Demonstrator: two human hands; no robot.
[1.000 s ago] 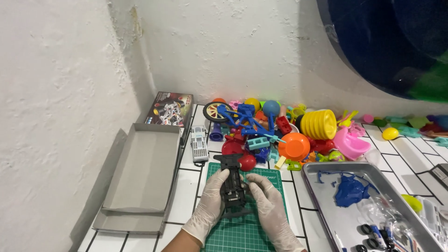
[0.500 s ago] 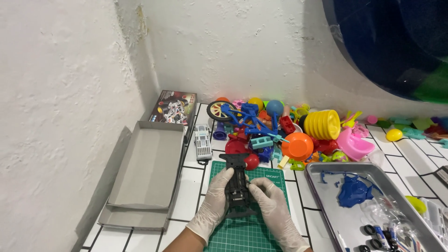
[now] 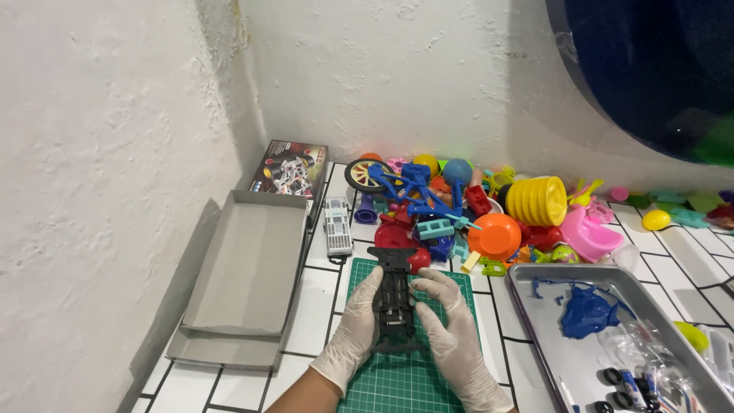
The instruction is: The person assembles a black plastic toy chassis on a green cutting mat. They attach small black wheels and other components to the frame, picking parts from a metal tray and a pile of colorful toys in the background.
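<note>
Fingers of both gloved hands are closed around a black toy-car chassis (image 3: pixel 395 302), which is held lengthwise above the green cutting mat (image 3: pixel 413 375) in the lower centre of the frame. The left hand (image 3: pixel 353 330) is wrapped along the chassis's left edge, and the right hand (image 3: pixel 453 329) along its right edge.

A flat printed box (image 3: pixel 290 168), dark with a picture of a car, is seen leaning at the wall in the upper left of the pile. Below it, an open grey cardboard box (image 3: pixel 248 264) is laid inside its lid on the white tiles. A small white blister-like pack (image 3: pixel 337 226) is placed between that box and the heap of coloured plastic toys (image 3: pixel 474 206).

Compared with 0.5 s ago, the hands and chassis are held in nearly the same spot over the mat; only the view has been shifted slightly.

A metal tray (image 3: pixel 535 306) at the lower right is cut off by the frame edge; a blue plastic part (image 3: pixel 585 310) and clear bags in it are hard to make out. The chassis's underside is hidden, and the large dark blue object at the upper right is cut off.
</note>
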